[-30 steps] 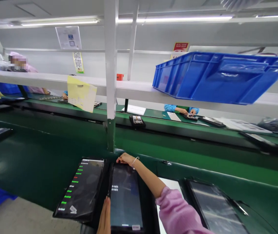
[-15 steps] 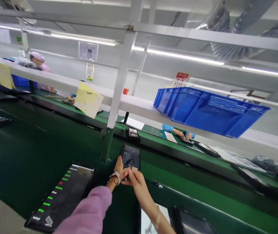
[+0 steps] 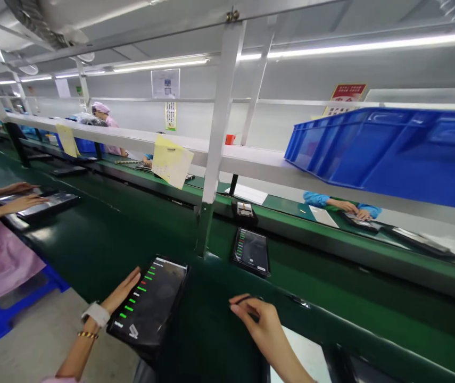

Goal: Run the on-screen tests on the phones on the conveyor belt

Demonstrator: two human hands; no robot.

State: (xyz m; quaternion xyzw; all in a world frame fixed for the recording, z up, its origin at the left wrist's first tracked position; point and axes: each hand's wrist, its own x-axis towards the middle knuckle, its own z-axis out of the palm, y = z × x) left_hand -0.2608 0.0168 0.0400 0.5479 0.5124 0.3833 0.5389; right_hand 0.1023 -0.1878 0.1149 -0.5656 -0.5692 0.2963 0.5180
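Note:
My left hand lies along the left edge of a black tablet, fingers stretched out and touching its side. The tablet's lit screen lists lines of green, white and red text, and a small white label sits near its bottom. To the right, my right hand is closed in a pinch above the green bench, with a thin dark cord between its fingers; most of the cord is hidden. Beyond both hands, a second tablet with a similar list lies by the bench post.
A white-screened device lies below my right forearm. A metal post carries a shelf with a blue crate. At left, a co-worker's hands rest on another device; a blue-sleeved person works opposite.
My hands have parted: the left has moved from the far tablet to the near tablet's edge, the right has drawn back with the cord. The far tablet now shows coloured text. The view has turned left.

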